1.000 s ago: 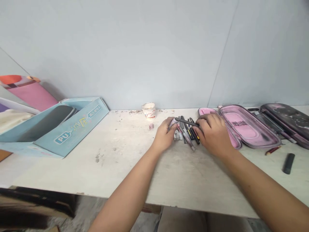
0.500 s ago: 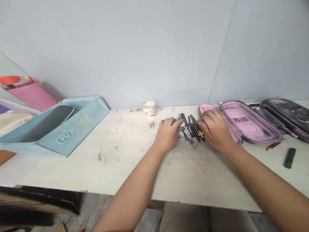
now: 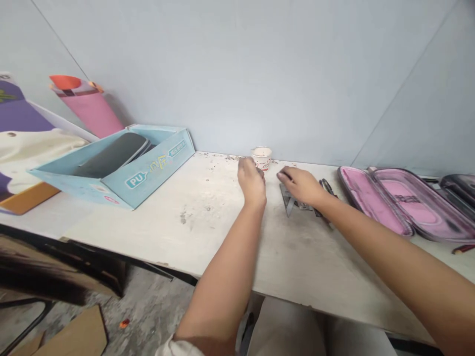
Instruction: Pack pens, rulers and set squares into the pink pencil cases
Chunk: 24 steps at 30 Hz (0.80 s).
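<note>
My left hand (image 3: pixel 252 182) is closed with its fingers curled, just left of and in front of a white paper cup (image 3: pixel 263 157) with red print. What it holds, if anything, is hidden. My right hand (image 3: pixel 302 185) is closed in a pinch to the right of the cup; something dark shows at its fingertips, too small to name. Beneath that hand lies a clear triangular ruler (image 3: pixel 287 201). Several pens (image 3: pixel 326 186) lie beside it, partly covered by my right forearm.
On the right lies an open pink pencil case (image 3: pixel 394 225), with a dark case (image 3: pixel 458 185) beyond it. A light blue box (image 3: pixel 122 190) holding a grey case (image 3: pixel 115 154) stands at left. Behind it leans a pink cylinder (image 3: pixel 92 111). The table's front edge runs below my arms.
My hands have come apart from the dark stick-like thing they both held over the pens. Both are now nearer the cup. The view has turned right-to-left, showing more of the blue box side.
</note>
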Motion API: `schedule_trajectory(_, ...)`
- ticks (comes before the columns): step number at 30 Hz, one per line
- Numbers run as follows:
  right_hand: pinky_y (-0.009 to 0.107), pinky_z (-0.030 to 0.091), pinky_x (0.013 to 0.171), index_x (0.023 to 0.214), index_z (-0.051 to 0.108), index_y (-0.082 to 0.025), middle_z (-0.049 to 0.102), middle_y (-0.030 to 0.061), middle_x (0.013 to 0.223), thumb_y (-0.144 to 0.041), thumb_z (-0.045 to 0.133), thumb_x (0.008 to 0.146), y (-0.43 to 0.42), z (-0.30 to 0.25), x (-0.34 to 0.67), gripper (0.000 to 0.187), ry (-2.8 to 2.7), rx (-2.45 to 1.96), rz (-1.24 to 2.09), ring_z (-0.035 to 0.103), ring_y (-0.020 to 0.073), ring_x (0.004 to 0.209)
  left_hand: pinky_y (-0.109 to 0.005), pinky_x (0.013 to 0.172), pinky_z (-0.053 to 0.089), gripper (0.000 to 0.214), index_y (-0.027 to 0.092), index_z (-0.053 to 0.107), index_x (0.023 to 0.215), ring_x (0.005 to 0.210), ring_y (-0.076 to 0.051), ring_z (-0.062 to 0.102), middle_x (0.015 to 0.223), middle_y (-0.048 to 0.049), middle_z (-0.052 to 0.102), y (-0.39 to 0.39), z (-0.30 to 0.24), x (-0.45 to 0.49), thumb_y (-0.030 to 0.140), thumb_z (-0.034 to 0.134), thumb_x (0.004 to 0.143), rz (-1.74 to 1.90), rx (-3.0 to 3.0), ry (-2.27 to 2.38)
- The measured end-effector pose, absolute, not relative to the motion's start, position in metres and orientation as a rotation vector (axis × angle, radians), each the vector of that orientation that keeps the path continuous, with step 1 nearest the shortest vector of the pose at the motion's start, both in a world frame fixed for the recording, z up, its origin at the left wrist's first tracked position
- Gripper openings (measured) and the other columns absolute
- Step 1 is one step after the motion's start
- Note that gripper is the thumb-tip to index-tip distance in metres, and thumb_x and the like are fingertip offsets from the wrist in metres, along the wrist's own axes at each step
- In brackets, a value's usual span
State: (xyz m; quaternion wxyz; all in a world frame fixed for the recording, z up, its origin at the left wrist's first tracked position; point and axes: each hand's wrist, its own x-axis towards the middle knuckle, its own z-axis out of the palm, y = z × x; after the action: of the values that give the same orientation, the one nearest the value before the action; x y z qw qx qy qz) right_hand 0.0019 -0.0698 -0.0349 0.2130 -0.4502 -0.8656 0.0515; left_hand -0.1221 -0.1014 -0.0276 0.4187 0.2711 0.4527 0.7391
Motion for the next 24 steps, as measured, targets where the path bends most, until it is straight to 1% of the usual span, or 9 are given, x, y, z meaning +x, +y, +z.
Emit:
schedule_trajectory(2,0.027,0.037,0.068,0.107,0.054,-0.018,0.066,0.0107,0.095,-0.041,0.027,0.091,-0.067,-0.04,-0.025,0.039,-2.5,-1.281,0.135,0.059,0.0209,0.088,-0.019,0.04,0.018,0.03,0.022,0.031,0.07,0.037,-0.006,0.018,0.049,0.0084,0.018,-0.096,-0.029,-0.132,0.048,0.03,0.085,1.971,0.53,1.057)
schedule_trajectory(3,0.028,0.037,0.068,0.111,0.052,-0.019,0.066,0.0116,0.096,-0.042,0.028,0.09,-0.066,-0.042,-0.036,0.04,-2.548,-1.317,0.123,0.06,0.0221,0.088,-0.019,0.039,0.017,0.031,0.022,0.03,0.07,0.036,-0.005,0.017,0.049,0.0086,0.018,-0.094,-0.029,-0.135,0.049,0.03,0.084,2.013,0.484,1.025)
schedule_trajectory(6,0.029,0.038,0.066,0.109,0.052,-0.019,0.066,0.0129,0.096,-0.043,0.037,0.086,-0.066,-0.047,-0.058,0.037,-2.655,-1.388,0.08,0.061,0.0248,0.087,-0.018,0.038,0.018,0.034,0.022,0.03,0.072,0.035,-0.005,0.02,0.05,0.0088,0.019,-0.093,-0.03,-0.138,0.053,0.031,0.083,2.067,0.413,0.962)
schedule_trajectory(9,0.029,0.038,0.065,0.106,0.052,-0.019,0.067,0.0122,0.096,-0.033,0.045,0.082,-0.068,-0.045,-0.059,0.029,-2.674,-1.381,0.066,0.061,0.0243,0.085,-0.017,0.038,0.021,0.038,0.022,0.032,0.073,0.036,-0.005,0.022,0.051,0.0087,0.021,-0.093,-0.03,-0.136,0.059,0.03,0.083,2.049,0.461,0.923)
schedule_trajectory(11,0.029,0.038,0.065,0.108,0.051,-0.018,0.067,0.0121,0.093,-0.028,0.045,0.08,-0.072,-0.038,-0.046,0.03,-2.637,-1.379,0.06,0.062,0.0241,0.083,-0.017,0.039,0.023,0.041,0.021,0.033,0.074,0.038,-0.005,0.026,0.051,0.0084,0.024,-0.092,-0.031,-0.133,0.061,0.028,0.082,1.994,0.533,0.907)
schedule_trajectory(13,0.029,0.039,0.065,0.109,0.049,-0.017,0.067,0.0116,0.089,-0.026,0.042,0.081,-0.078,-0.029,-0.024,0.03,-2.525,-1.381,0.088,0.062,0.0238,0.081,-0.016,0.041,0.026,0.039,0.021,0.035,0.077,0.04,-0.005,0.031,0.053,0.0079,0.028,-0.091,-0.034,-0.13,0.059,0.027,0.084,1.936,0.613,0.9)
schedule_trajectory(17,0.03,0.043,0.07,0.106,0.051,-0.019,0.067,0.0075,0.085,-0.026,0.039,0.084,-0.094,-0.022,0.042,0.026,-2.213,-1.337,0.282,0.062,0.0209,0.081,-0.016,0.046,0.032,0.032,0.019,0.042,0.084,0.047,-0.006,0.039,0.06,0.0056,0.038,-0.09,-0.043,-0.114,0.049,0.032,0.087,1.792,0.86,1.028)
schedule_trajectory(21,0.034,0.046,0.081,0.103,0.048,-0.021,0.063,0.0074,0.103,-0.032,0.046,0.083,-0.107,-0.033,0.105,0.022,-1.9,-1.095,0.609,0.06,0.0179,0.096,-0.018,0.05,0.035,0.028,0.018,0.047,0.088,0.054,-0.008,0.044,0.063,0.004,0.044,-0.1,-0.05,-0.081,0.044,0.037,0.088,1.465,1.311,1.17)
schedule_trajectory(24,0.035,0.047,0.084,0.102,0.045,-0.022,0.062,0.0067,0.102,-0.036,0.05,0.083,-0.112,-0.04,0.132,0.024,-1.655,-0.888,0.808,0.06,0.0163,0.098,-0.021,0.058,0.039,0.025,0.019,0.05,0.087,0.06,-0.01,0.046,0.066,0.0028,0.049,-0.108,-0.049,-0.05,0.042,0.039,0.087,1.257,1.65,1.132)
